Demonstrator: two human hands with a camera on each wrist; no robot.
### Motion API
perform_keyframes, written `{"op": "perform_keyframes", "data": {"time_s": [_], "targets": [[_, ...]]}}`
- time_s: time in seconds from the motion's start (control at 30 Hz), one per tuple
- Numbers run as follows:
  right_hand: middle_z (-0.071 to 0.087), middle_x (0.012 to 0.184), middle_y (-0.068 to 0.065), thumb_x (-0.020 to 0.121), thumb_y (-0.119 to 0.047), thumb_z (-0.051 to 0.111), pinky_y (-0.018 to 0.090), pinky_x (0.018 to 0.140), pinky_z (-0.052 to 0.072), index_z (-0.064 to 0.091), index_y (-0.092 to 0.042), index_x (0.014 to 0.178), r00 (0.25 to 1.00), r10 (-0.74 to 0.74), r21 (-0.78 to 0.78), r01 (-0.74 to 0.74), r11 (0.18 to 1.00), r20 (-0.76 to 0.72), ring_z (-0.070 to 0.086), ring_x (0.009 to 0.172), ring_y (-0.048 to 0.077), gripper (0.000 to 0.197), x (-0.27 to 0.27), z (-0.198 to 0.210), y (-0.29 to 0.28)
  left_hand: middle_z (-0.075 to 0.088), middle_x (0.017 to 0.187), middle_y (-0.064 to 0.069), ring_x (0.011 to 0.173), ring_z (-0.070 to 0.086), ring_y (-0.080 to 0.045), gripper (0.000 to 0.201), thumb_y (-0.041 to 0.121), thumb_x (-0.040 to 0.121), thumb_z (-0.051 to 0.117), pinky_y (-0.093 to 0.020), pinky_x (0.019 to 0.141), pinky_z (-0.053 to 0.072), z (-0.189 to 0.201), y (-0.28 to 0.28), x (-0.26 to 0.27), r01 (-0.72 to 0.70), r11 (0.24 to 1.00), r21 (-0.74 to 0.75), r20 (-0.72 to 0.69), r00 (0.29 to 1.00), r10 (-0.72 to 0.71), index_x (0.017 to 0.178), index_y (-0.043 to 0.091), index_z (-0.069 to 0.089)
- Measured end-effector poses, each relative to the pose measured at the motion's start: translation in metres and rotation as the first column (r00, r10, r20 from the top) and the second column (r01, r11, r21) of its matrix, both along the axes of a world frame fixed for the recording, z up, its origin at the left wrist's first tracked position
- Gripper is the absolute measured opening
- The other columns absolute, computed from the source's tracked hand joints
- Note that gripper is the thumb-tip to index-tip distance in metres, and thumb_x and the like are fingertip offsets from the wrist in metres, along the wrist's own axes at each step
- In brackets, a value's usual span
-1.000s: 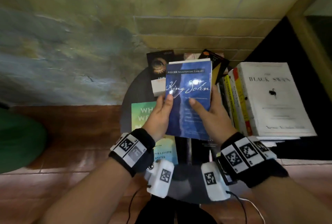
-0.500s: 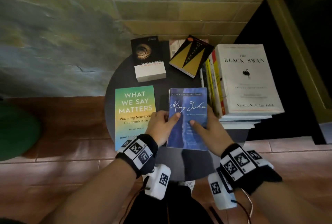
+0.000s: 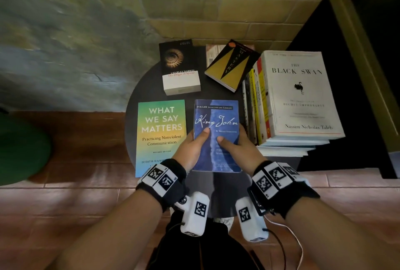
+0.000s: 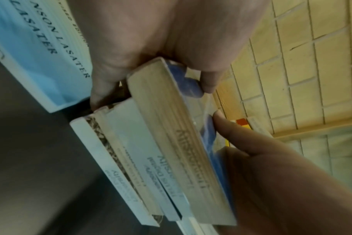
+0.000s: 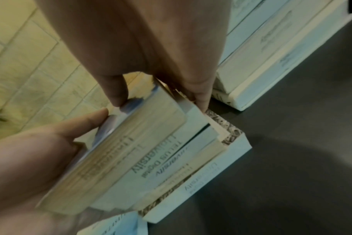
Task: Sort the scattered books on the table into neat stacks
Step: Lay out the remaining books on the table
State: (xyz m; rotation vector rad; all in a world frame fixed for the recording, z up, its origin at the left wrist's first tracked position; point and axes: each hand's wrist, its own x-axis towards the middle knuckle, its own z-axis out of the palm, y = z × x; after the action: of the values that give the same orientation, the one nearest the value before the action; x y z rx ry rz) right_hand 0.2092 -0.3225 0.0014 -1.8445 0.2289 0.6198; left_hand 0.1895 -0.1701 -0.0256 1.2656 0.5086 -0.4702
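Observation:
A blue "King John" paperback (image 3: pixel 216 118) lies at the near middle of the round dark table (image 3: pixel 140 87). My left hand (image 3: pixel 195 142) grips its left edge and my right hand (image 3: pixel 232 143) grips its right edge, thumbs on the cover and fingers underneath. In the left wrist view the blue book's page edge (image 4: pixel 171 127) sits on top of a small stack of books (image 4: pixel 120 159), slightly askew. The right wrist view shows the same stack (image 5: pixel 191 159) under my right hand (image 5: pixel 159 95). I cannot tell whether the book's full weight rests on the stack.
"What We Say Matters" (image 3: pixel 161 131) lies flat to the left. At the back are "The Origin of Species" (image 3: pixel 180 68) and a tilted black-and-gold book (image 3: pixel 232 65) on another. A tall stack topped by "The Black Swan" (image 3: pixel 298 94) stands close on the right. A brick wall is behind.
Both hands have brought the blue book down from in front of the wall to the table's near middle, onto the small stack. Both hands still hold it.

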Motion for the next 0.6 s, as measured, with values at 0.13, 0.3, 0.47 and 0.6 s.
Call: {"op": "perform_keyframes", "data": {"time_s": [0.13,0.3,0.47,0.6], "targets": [[0.06,0.126,-0.003,0.089,-0.029,0.064,0.043,0.105,0.043,0.039,-0.027,0.135,0.999,-0.003,0.073,0.005,0.997,-0.033,0.059,0.114,0.018,0.053,0.016,0.002,0.009,0.07,0.121,-0.005,0.11,0.067,-0.028,0.078,0.071,0.068,0.067,-0.049,0.104,0.046,-0.003,0.007,0.01,-0.004,1.0,0.03,0.005,1.0,0.004,0.129,0.024,0.058],[0.062,0.117,-0.002,0.094,-0.023,0.056,0.034,0.098,0.046,0.044,-0.027,0.128,1.0,-0.001,0.143,0.005,0.99,-0.03,0.061,0.106,0.016,0.037,0.027,0.01,0.008,0.069,0.124,0.0,0.111,0.068,-0.022,0.064,0.062,0.082,0.057,-0.045,0.103,0.048,0.004,0.008,0.021,0.051,0.997,0.055,0.046,0.998,-0.053,0.136,0.027,0.052],[0.061,0.125,0.004,0.095,-0.025,0.056,0.039,0.099,0.047,0.043,-0.02,0.136,0.998,-0.05,0.146,0.054,0.988,-0.029,0.061,0.112,0.022,0.044,0.035,0.003,0.011,0.065,0.124,-0.001,0.112,0.065,-0.024,0.052,0.054,0.092,0.051,-0.046,0.103,0.048,0.011,0.007,0.035,0.039,0.997,0.063,0.028,0.999,-0.041,0.137,0.029,0.041],[0.061,0.126,0.005,0.088,-0.049,0.058,0.047,0.101,0.046,0.043,-0.013,0.134,0.994,-0.098,0.013,0.099,0.995,-0.041,0.062,0.11,0.025,0.06,0.04,-0.005,0.011,0.065,0.129,-0.002,0.114,0.065,-0.026,0.085,0.072,0.068,0.057,-0.047,0.103,0.048,0.007,0.007,0.044,0.057,0.997,0.046,0.007,0.998,-0.058,0.141,0.031,0.041]]}}
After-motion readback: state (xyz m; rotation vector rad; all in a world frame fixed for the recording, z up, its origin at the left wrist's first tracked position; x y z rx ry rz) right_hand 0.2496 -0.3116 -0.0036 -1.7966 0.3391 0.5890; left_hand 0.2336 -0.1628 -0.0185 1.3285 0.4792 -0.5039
